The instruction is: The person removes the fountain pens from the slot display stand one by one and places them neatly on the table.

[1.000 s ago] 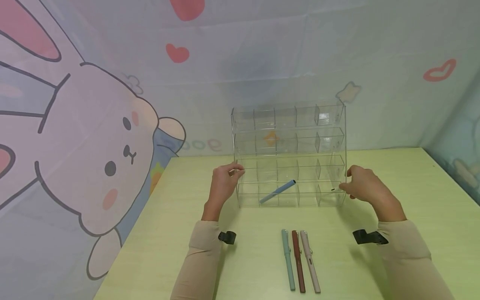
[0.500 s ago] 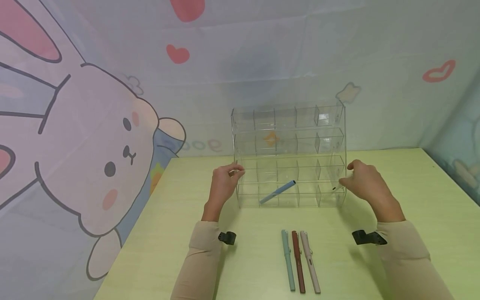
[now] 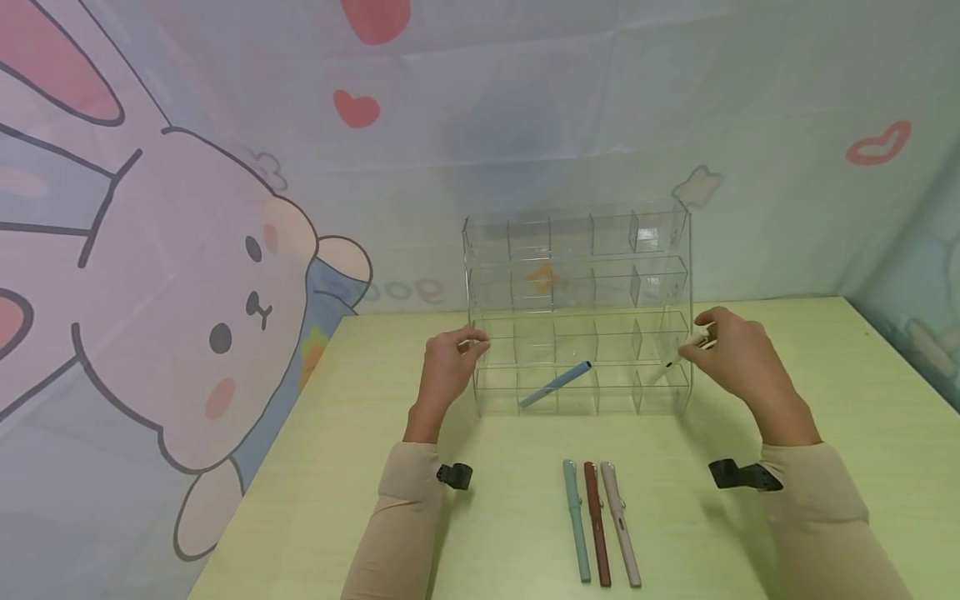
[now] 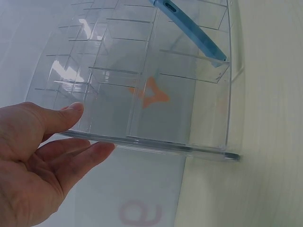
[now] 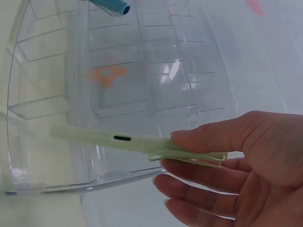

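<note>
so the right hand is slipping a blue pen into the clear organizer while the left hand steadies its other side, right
Not quite: the pen pinched by the right hand is pale green, as the right wrist view shows. The blue pen already lies in the bottom row. The rest holds: the left hand steadies the other side of the clear organizer.

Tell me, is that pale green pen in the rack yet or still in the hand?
Partly in: the right hand pinches the pen by its clip end, its front inside the rack.
</note>
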{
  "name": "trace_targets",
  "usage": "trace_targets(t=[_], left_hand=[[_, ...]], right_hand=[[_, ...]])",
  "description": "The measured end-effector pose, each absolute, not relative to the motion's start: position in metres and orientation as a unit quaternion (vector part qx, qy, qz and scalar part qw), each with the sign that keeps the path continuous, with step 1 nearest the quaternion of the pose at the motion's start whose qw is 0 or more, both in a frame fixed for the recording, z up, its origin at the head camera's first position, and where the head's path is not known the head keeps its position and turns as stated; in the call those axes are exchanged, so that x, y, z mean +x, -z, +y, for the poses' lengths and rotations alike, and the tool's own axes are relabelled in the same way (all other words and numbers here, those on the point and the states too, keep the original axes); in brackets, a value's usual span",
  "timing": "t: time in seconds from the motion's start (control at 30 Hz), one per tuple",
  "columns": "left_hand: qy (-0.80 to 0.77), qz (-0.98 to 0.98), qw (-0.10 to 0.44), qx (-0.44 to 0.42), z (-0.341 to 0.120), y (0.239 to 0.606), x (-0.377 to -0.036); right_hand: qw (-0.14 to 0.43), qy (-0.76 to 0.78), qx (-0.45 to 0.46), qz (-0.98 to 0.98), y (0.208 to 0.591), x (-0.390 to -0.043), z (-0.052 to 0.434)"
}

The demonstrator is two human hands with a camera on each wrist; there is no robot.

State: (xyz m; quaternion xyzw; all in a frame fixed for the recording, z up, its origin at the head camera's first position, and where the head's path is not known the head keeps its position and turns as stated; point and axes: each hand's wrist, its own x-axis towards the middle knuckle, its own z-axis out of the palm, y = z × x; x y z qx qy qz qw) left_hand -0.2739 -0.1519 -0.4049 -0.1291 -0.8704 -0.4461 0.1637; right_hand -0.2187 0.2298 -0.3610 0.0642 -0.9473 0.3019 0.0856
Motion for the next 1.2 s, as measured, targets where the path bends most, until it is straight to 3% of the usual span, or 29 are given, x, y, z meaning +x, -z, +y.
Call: trace_targets(t=[0.27, 0.83, 1.2], left_hand=[[0.449, -0.87, 0.162, -0.128, -0.152, 0.405, -0.273], [0.451, -0.867, 0.164, -0.133, -0.152, 0.405, -0.275], [0.454, -0.868, 0.155, -0.126, -0.152, 0.404, -0.272]], right_hand=[[0.162, -0.363, 0.055, -0.916, 0.358, -0.214, 0.226], [0.381, -0.533, 0.069, -0.752, 0.349, -0.209, 0.211], [0.408, -0.507, 0.111, -0.751, 0.346, -0.208, 0.208]])
